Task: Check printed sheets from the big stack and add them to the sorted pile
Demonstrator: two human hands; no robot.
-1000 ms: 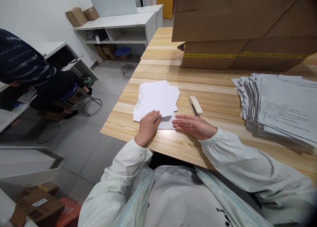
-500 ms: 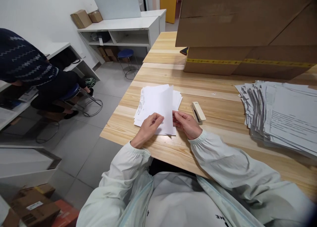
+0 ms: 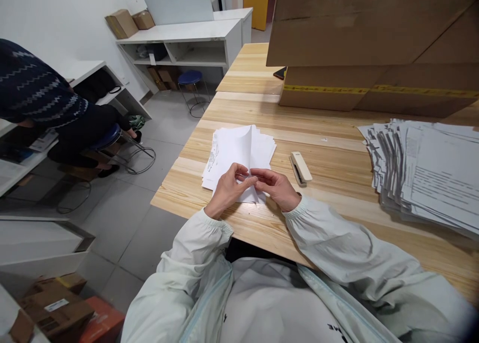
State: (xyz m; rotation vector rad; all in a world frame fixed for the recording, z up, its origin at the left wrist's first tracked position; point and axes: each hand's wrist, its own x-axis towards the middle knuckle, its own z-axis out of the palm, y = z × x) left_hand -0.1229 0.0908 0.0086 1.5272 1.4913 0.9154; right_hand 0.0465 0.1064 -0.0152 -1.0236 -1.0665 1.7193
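A folded white sheet of paper (image 3: 242, 146) stands partly raised over a stack of papers (image 3: 210, 169) near the table's front left edge. My left hand (image 3: 232, 184) pinches the near part of its raised edge, thumb and fingers closed. Facing it, my right hand (image 3: 276, 186) also has its fingers closed on that edge, and the fingertips of both hands meet there. A cream stapler (image 3: 300, 168) lies on the table just right of my right hand, untouched.
A tall pile of printed sheets (image 3: 441, 173) sits at the right of the wooden table (image 3: 337, 208). Large cardboard boxes (image 3: 329, 86) stand behind. To the left, a person in a patterned sweater (image 3: 45, 93) sits on a stool. A blue stool (image 3: 190, 77) is beyond the table.
My left hand has moved right and up to meet my right hand at the paper's raised edge. The edge has shifted left and now stands more upright, bent between the hands.
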